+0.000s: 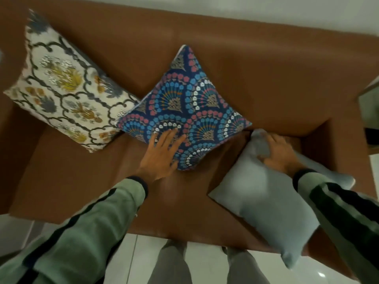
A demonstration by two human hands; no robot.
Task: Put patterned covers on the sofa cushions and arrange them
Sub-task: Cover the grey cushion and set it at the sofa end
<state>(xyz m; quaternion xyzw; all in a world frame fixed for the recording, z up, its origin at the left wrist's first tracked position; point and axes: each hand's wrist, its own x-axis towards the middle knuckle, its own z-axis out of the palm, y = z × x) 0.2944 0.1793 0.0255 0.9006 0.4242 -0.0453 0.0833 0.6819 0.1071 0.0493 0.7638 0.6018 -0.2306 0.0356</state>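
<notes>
A cushion in a blue fan-patterned cover [190, 103] leans against the back of the brown sofa [266, 64], standing on one corner. My left hand [162, 152] lies flat on its lower edge, fingers spread. To its left a cushion in a white cover with grey and yellow flowers [63, 87] rests against the sofa's back and arm. At the right end of the seat lies a plain light-blue cushion [266, 201] without a patterned cover. My right hand [276, 152] grips it near its far corner, bunching the fabric.
The sofa's right arm [315, 144] stands just beyond the plain cushion. A pale piece of furniture [369, 103] sits at the right edge of view. White floor tiles [205, 261] and my legs show below the seat's front edge.
</notes>
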